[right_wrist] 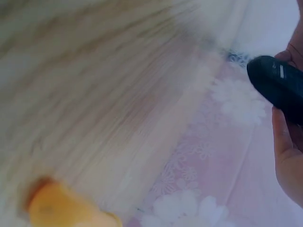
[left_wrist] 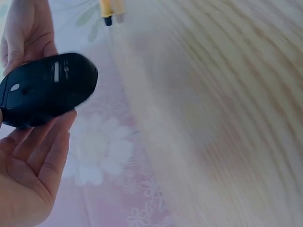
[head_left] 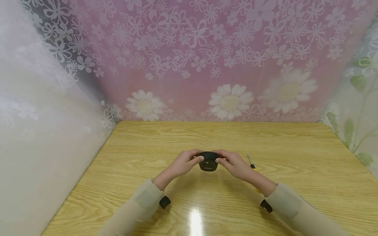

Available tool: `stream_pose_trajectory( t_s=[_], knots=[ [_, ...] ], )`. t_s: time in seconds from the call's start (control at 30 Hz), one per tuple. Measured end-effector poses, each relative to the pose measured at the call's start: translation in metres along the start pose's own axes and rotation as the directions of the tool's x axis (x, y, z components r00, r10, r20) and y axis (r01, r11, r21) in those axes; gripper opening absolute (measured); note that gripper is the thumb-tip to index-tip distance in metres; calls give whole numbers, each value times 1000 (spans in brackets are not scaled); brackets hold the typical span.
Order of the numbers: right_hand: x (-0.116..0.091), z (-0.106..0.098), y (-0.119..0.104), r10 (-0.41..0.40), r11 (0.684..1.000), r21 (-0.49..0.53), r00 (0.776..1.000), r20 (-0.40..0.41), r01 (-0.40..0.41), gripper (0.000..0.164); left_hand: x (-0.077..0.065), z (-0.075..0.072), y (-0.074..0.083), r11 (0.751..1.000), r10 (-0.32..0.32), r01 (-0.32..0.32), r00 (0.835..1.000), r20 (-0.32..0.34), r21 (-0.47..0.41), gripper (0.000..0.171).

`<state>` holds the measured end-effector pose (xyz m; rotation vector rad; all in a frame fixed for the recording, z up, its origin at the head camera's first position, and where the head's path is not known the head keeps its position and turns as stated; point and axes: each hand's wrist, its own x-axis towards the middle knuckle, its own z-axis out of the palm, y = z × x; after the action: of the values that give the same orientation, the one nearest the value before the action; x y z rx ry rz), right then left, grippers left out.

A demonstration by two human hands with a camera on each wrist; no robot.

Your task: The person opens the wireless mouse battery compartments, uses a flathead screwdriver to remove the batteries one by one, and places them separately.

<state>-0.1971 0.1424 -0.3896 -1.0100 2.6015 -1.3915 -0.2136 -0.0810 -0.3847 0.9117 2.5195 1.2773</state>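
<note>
Mouse-like black object (head_left: 208,163) is held up above the wood-grain desk (head_left: 147,141), between the person's two hands. The left hand (head_left: 185,162) pinches one side, thumb in front and fingers behind; the right hand (head_left: 235,164) grips the opposite side the same way, both closed only to the object's thickness. Small pale marks show on its surface. A screwdriver (head_left: 252,166) lies on the desk beside the right forearm, partly hidden by it.
</note>
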Motion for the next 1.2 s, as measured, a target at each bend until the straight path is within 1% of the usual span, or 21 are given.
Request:
stream_pose_trajectory(
  t_s=[0.17, 0.3, 0.4, 0.53, 0.6, 0.67, 0.83, 0.93, 1.2],
  knots=[
    [-3, 0, -4, 40, 987, 158, 999, -6, -39, 34, -1, 1, 6, 996, 3, -4, 1000, -10, -88, 32],
    [-5, 2, -4, 70, 976, 207, 997, -13, -66, 34, -3, 4, 11, 993, -7, 5, 1000, -13, -115, 28],
    [-8, 3, -6, 96, 971, 220, 995, -23, -89, 34, -8, 2, 26, 991, -13, 11, 1000, -18, -133, 26],
    [-10, 4, -6, 127, 956, 270, 992, -21, -117, 34, -14, -1, 46, 990, -29, 23, 999, -37, -142, 27],
    [-12, 5, -5, 135, 946, 299, 991, -13, -125, 35, -14, 0, 47, 989, -49, 42, 998, -44, -143, 27],
    [-13, 5, -5, 151, 937, 320, 989, -8, -140, 36, -11, 4, 39, 986, -62, 54, 997, -45, -156, 28],
    [-15, 6, -8, 195, 924, 337, 981, -3, -183, 40, -2, 16, 11, 981, -99, 88, 994, -55, -173, 31],
    [-15, 7, -8, 214, 919, 339, 977, -1, -201, 44, -1, 18, 8, 979, -110, 97, 991, -69, -177, 35],
    [-16, 8, -5, 244, 909, 352, 970, -17, -222, 44, -1, 20, 8, 969, -127, 106, 989, -81, -224, 40]
  ],
)
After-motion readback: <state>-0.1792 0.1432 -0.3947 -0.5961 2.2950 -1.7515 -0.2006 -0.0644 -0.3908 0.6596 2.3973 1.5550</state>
